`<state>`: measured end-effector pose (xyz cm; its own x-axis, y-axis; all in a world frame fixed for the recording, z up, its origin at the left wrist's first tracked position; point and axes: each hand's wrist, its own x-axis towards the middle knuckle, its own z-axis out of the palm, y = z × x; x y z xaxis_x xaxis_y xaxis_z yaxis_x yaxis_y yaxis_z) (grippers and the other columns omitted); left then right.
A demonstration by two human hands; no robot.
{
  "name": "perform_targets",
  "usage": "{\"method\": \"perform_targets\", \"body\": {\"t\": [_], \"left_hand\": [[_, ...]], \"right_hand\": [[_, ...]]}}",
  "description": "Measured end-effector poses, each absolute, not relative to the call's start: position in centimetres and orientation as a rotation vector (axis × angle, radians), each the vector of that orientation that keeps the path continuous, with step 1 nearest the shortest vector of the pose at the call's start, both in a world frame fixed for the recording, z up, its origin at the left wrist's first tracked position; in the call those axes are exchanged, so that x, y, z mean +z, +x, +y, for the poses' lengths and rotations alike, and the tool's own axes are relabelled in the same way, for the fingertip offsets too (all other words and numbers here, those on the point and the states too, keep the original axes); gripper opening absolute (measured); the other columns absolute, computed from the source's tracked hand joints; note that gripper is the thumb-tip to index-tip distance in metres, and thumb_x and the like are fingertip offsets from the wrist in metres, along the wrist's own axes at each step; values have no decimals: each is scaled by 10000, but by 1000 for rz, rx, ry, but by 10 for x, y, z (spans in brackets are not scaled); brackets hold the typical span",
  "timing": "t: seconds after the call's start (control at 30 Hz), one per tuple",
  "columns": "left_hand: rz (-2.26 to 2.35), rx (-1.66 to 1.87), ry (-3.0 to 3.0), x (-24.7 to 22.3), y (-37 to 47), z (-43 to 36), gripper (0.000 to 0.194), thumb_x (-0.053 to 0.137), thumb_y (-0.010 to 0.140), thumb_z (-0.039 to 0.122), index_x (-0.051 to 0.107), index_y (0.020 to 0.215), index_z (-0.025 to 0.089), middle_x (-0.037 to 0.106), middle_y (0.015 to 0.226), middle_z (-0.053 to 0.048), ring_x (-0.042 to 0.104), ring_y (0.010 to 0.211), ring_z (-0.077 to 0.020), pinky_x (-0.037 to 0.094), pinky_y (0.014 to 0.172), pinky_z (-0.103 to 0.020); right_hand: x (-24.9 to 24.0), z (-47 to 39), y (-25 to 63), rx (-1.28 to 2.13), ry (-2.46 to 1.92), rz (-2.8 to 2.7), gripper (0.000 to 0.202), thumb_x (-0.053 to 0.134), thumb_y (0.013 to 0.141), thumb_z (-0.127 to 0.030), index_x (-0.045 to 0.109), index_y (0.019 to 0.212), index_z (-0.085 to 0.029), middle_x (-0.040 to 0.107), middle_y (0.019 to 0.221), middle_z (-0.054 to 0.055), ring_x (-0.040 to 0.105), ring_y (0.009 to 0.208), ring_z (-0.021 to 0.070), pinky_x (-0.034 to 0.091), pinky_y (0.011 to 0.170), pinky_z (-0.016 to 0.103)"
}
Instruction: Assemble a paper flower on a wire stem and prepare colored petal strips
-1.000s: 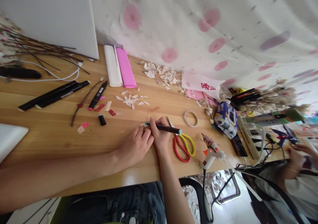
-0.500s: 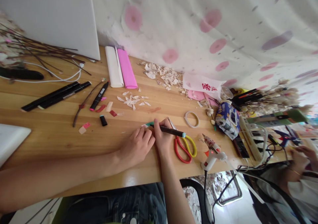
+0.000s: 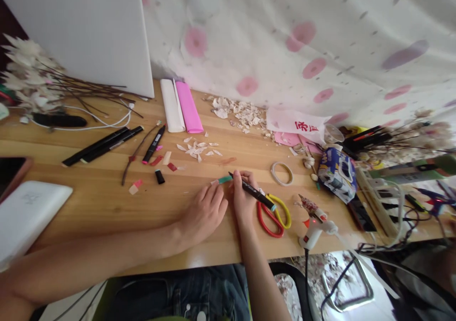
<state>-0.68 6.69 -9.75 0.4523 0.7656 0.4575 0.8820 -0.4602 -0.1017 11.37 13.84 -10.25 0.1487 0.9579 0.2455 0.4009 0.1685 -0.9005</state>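
Note:
My right hand (image 3: 244, 198) is closed round a black marker (image 3: 254, 191) with a pale blue end, its tip near the edge of a small paper strip (image 3: 224, 180). Much of that strip is green, with a pale end. My left hand (image 3: 205, 212) rests on the table, fingers bent and close together, pressing on the strip's near side; its fingertips are partly hidden. Beside my right wrist lie scissors (image 3: 270, 227) with red and yellow handles, their blades mostly hidden behind the hand. A black marker cap (image 3: 159, 176) lies to the left.
A white glue gun (image 3: 311, 231) stands right of the scissors, near a tape roll (image 3: 282, 174). Other black markers (image 3: 103, 144), a twig (image 3: 137, 155) and paper scraps lie left. Crepe paper rolls (image 3: 188, 107) and petals (image 3: 197, 150) lie farther back. A white device (image 3: 39, 212) sits at left.
The view has shifted, so things sit farther right and lower. The marker has tilted more steeply, its tip now at the green strip's far edge. More green shows.

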Motion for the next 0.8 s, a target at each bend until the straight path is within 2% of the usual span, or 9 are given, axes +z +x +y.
{"method": "perform_targets", "body": {"t": [0.07, 0.17, 0.3, 0.53, 0.8], "left_hand": [[-1413, -536, -2364, -94, -10, 64, 213, 462, 929, 92, 674, 908, 82, 720, 1151, -219, 654, 1136, -334, 478, 939, -439], [-1503, -484, -2376, -91, -15, 58, 260, 506, 947, 186, 689, 1050, 34, 695, 1238, -246, 659, 1057, -331, 487, 838, -431], [-1619, -399, -2409, -92, -16, 52, 408, 559, 948, 328, 665, 1153, -9, 627, 1341, -296, 647, 1007, -342, 474, 777, -434], [-1591, -362, -2437, -96, -12, 54, 353, 539, 949, 323, 663, 1095, 26, 651, 1294, -309, 643, 904, -319, 459, 751, -420], [-1590, -330, -2434, -94, -11, 55, 367, 534, 947, 320, 650, 1121, 19, 656, 1282, -312, 649, 883, -304, 462, 734, -407]], "right_hand": [[-102, 138, 114, 733, -1380, -1408, 332, 610, 895, -541, 545, 838, -221, 563, 627, -56, 524, 568, 142, 433, 587, 262], [-100, 139, 115, 733, -1361, -1370, 345, 687, 837, -528, 552, 777, -215, 582, 669, -37, 534, 610, 148, 435, 609, 271], [-98, 143, 115, 708, -1357, -1371, 397, 629, 866, -501, 473, 624, -228, 472, 575, -58, 459, 574, 138, 403, 597, 277], [-99, 146, 109, 812, -1325, -1543, 379, 657, 790, -447, 447, 555, -236, 434, 506, -71, 383, 492, 116, 322, 476, 252], [-103, 144, 111, 770, -1364, -1560, 345, 620, 815, -417, 449, 573, -239, 438, 521, -68, 387, 503, 121, 320, 484, 255]]}}
